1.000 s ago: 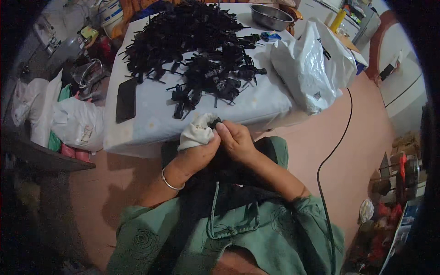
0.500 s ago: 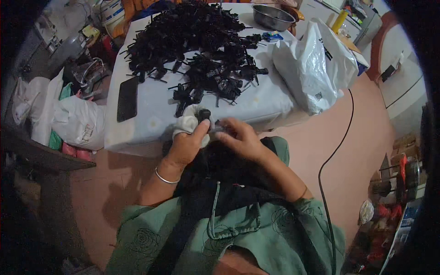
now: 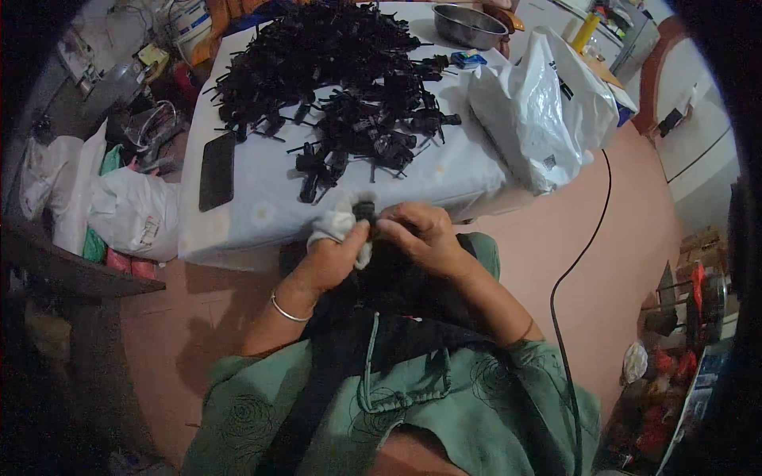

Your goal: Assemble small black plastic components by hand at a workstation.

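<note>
Just off the table's near edge, my left hand (image 3: 335, 258) is closed around a small black plastic part (image 3: 364, 211), its thumb pressed on the near side. White fabric (image 3: 339, 224) lies around the fingers of that hand; whether it is a cloth or a glove I cannot tell. My right hand (image 3: 426, 240) comes in from the right, fingers curled and pinched against the part's right side. What sits between those fingertips is hidden. Beyond both hands, a big pile of similar black parts (image 3: 317, 67) with thin prongs covers the far table.
A dark phone-like slab (image 3: 217, 171) lies on the pale-covered table (image 3: 262, 226). A metal bowl (image 3: 470, 28), a small blue packet (image 3: 468, 59) and a white plastic bag (image 3: 528, 119) are on the right. A black cable (image 3: 565, 285) crosses the floor. White bags (image 3: 139, 210) fill a left shelf.
The black part and my left hand have shifted slightly right. My right hand's fingers have drawn in closer together beside the part.
</note>
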{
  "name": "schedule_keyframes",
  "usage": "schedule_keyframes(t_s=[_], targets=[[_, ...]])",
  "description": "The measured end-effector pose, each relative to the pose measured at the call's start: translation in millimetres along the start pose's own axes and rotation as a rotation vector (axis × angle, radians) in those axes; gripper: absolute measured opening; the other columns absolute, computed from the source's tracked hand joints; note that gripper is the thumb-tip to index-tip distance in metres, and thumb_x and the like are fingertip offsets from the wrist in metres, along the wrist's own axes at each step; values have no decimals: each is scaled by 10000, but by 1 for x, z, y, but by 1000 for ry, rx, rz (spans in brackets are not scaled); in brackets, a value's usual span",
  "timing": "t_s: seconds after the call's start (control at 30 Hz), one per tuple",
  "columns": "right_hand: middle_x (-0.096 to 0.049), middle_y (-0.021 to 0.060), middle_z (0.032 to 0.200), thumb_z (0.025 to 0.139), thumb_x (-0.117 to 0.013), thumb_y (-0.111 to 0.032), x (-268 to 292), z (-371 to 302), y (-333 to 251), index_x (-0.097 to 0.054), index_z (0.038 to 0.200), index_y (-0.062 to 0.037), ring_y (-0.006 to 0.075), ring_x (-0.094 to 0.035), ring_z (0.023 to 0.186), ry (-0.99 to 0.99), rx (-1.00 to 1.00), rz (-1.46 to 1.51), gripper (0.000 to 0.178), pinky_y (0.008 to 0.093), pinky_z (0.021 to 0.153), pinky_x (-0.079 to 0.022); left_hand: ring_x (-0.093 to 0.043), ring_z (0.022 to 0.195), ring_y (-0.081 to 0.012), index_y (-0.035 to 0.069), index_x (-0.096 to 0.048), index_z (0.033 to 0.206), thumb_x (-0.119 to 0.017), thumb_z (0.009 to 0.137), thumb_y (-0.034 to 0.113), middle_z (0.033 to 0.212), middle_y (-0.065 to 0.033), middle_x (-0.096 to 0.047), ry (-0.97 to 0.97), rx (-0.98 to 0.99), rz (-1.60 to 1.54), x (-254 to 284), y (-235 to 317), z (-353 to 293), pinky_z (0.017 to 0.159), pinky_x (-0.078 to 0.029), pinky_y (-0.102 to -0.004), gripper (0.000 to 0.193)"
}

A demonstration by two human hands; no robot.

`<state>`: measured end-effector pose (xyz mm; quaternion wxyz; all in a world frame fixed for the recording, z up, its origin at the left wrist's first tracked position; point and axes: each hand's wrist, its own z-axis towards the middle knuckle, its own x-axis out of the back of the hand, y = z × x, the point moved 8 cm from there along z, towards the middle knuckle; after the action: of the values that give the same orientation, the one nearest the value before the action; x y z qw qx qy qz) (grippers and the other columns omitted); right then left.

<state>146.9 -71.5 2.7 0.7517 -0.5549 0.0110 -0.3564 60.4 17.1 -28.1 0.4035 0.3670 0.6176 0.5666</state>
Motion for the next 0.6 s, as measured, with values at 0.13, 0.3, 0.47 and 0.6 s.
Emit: schedule_keyframes(t_s=[0.13,0.3,0.47,0.6], targets=[[-592,92,722,790,-593,-100,5,-3,-2,-587,851,7,138,-561,638,22,-167,143,124,268,591,-445,-486,728,-93,10,-440,1112,-431,838,64,828,-29,-511,58,-266,213,-3,13,-7,606,-419,-236,280],[-600,111,760,778,-598,-84,7,-4,-20,-587,869,-4,200,-580,669,-98,151,-52,121,287,612,-453,-419,637,-52,13,-486,1028,-439,825,71,729,24,-465,30,-50,-200,3,-17,-1,539,-384,-217,216],[-611,123,798,763,-605,-67,5,-5,-19,-592,860,-11,253,-598,711,-142,146,-23,113,298,639,-463,-444,656,-71,5,-484,1026,-434,821,81,756,8,-490,-47,63,-547,-10,-15,-2,563,-387,-221,224],[-603,115,782,743,-622,-68,3,-5,-20,-595,856,-21,262,-591,692,-107,245,-79,125,308,624,-464,-478,702,-91,-1,-478,1046,-436,810,71,816,-13,-521,-98,-171,49,-9,2,-7,615,-406,-240,250]])
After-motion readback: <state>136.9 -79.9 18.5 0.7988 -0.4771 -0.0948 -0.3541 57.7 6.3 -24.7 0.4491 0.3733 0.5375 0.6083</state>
